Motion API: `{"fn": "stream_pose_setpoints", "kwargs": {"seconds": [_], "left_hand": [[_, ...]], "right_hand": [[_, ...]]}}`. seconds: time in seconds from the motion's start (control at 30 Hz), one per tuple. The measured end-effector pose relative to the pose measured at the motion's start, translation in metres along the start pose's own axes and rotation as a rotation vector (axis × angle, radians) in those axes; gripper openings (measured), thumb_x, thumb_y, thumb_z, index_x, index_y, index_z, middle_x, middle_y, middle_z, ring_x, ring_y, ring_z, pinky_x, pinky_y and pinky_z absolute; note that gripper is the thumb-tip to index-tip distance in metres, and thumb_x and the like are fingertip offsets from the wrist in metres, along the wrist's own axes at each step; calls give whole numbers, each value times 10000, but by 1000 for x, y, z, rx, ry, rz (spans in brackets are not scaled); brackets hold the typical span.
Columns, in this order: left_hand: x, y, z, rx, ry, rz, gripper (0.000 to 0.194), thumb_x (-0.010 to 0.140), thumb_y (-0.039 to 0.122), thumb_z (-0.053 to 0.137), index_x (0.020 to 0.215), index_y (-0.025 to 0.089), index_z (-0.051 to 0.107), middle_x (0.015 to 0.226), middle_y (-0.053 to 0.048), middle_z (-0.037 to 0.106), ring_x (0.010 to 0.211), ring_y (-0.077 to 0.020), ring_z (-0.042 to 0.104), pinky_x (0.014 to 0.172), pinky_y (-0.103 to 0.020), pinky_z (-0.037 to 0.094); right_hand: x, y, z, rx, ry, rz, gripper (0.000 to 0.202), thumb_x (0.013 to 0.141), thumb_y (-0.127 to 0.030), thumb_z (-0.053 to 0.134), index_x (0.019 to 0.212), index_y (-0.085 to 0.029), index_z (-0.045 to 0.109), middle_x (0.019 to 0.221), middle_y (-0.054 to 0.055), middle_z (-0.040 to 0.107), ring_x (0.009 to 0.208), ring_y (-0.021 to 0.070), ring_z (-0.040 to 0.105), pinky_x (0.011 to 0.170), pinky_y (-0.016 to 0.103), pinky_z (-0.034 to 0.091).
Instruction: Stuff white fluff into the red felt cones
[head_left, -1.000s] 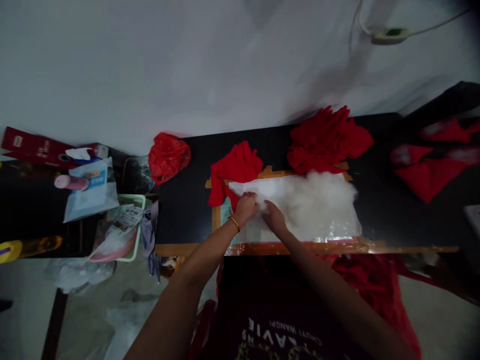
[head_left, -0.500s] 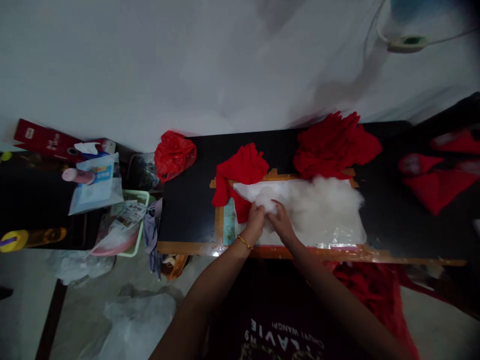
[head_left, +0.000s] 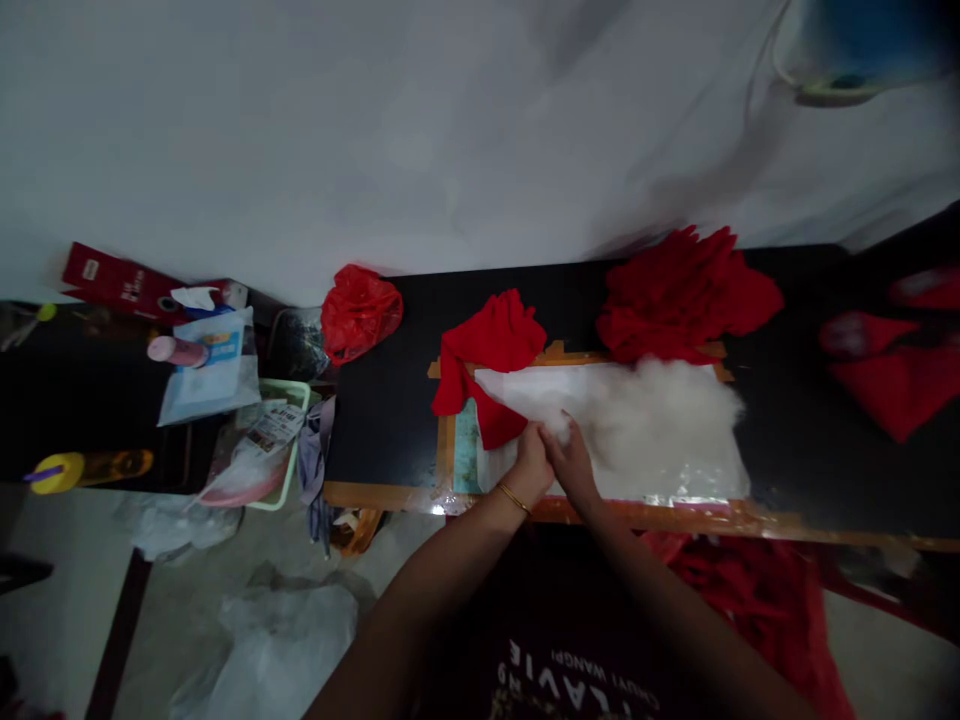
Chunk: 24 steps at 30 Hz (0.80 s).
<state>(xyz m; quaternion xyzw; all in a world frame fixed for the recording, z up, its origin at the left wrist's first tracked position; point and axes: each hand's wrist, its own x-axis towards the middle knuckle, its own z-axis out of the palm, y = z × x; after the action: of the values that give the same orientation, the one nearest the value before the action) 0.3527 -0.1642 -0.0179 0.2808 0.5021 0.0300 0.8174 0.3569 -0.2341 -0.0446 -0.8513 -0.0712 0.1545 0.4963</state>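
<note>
My left hand (head_left: 533,458), with a gold bracelet at its wrist, is closed at the right end of a red cloth piece (head_left: 495,335) and meets my right hand. My right hand (head_left: 571,462) has its fingers closed on a small tuft of white stuffing (head_left: 556,424). What my left hand grips is hidden. Both hands are over a white sheet (head_left: 517,385) on the black table. A large fluffy heap of white stuffing (head_left: 667,425) lies to the right of my hands.
A pile of red cloth pieces (head_left: 686,295) lies behind the stuffing. Back left is a red plastic bag (head_left: 361,314). Stuffed red pieces (head_left: 900,375) are at the far right. Left of the table are a green-rimmed basket (head_left: 298,440) and a yellow-capped bottle (head_left: 90,468).
My hands have come together and lowered slightly. The white tuft between them looks smaller and more covered. The whole view has shifted a little.
</note>
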Motion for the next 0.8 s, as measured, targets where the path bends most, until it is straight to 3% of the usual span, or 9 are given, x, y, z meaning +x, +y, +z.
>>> {"fn": "stream_pose_setpoints", "kwargs": {"seconds": [0.17, 0.27, 0.37, 0.47, 0.53, 0.67, 0.8], "left_hand": [[-21, -6, -17, 39, 12, -57, 244, 871, 389, 533, 869, 165, 631, 860, -55, 677, 861, -188, 628, 804, -302, 489], [-29, -1, -46, 397, -148, 27, 324, 896, 446, 499, 951, 172, 665, 958, -77, 683, 924, -220, 629, 795, -338, 497], [-25, 10, -81, 804, -211, 270, 162, 842, 300, 617, 937, 181, 674, 1007, -83, 656, 1040, -249, 586, 958, -401, 449], [-11, 24, -110, 1338, -78, 678, 291, 825, 132, 589, 1109, 181, 635, 1155, -112, 610, 1165, -278, 518, 1055, -453, 379], [0, 31, -122, 1629, -6, 812, 354, 850, 134, 572, 1202, 159, 589, 1200, -143, 584, 1176, -306, 501, 1034, -482, 382], [18, 40, -125, 1912, -1, 886, 290, 877, 228, 610, 1154, 145, 596, 1159, -152, 579, 1109, -324, 509, 961, -478, 395], [25, 48, -117, 1923, -19, 896, 115, 939, 252, 544, 971, 190, 636, 1058, -101, 610, 1049, -284, 515, 916, -436, 389]], "right_hand": [[3, 6, -23, 28, -99, 112, 574, 767, -594, 639, 1155, -171, 625, 1054, 130, 731, 944, 307, 678, 872, 454, 543], [1, 8, -32, 110, -191, 185, 462, 700, -544, 687, 1002, -197, 649, 873, 61, 739, 780, 264, 668, 751, 401, 548], [-2, 12, -36, 184, -186, 222, 433, 667, -516, 712, 956, -199, 653, 849, 46, 744, 770, 250, 659, 725, 376, 544], [-4, 17, -42, 254, -115, 297, 491, 687, -496, 725, 1058, -182, 658, 969, 82, 759, 839, 266, 679, 743, 382, 552], [-6, 19, -48, 320, -106, 354, 521, 700, -495, 731, 1111, -184, 654, 1007, 86, 762, 863, 277, 693, 745, 389, 562], [-12, 13, -58, 350, -130, 418, 497, 700, -491, 745, 1092, -194, 673, 983, 83, 772, 843, 295, 708, 714, 393, 575], [-19, 1, -58, 380, -148, 419, 471, 707, -466, 740, 1087, -195, 674, 1011, 81, 772, 864, 288, 710, 736, 386, 577]]}}
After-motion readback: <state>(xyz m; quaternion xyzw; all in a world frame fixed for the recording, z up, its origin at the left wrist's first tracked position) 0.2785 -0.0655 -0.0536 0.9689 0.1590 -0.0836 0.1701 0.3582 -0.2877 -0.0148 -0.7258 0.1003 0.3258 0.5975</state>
